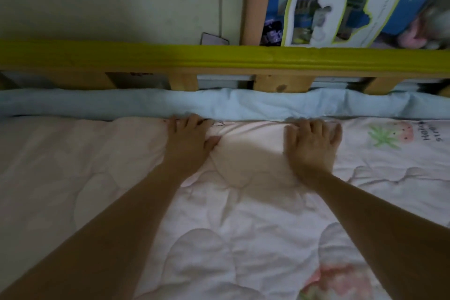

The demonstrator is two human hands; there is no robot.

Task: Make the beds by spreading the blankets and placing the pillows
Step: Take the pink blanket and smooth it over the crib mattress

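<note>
A pale pink quilted blanket with strawberry prints covers the bed in front of me. Along its far edge lies a light blue rolled strip of bedding, pressed against the bed rail. My left hand pinches a fold of the pink blanket at that far edge, thumb and fingers closed on the cloth. My right hand lies flat, fingers spread, pressing the blanket's edge down next to the blue strip. No pillow is in view.
A wooden bed rail with a yellow-green padded top runs across the far side, slats below it. Behind it are a pale wall, a wooden post and a blue printed package.
</note>
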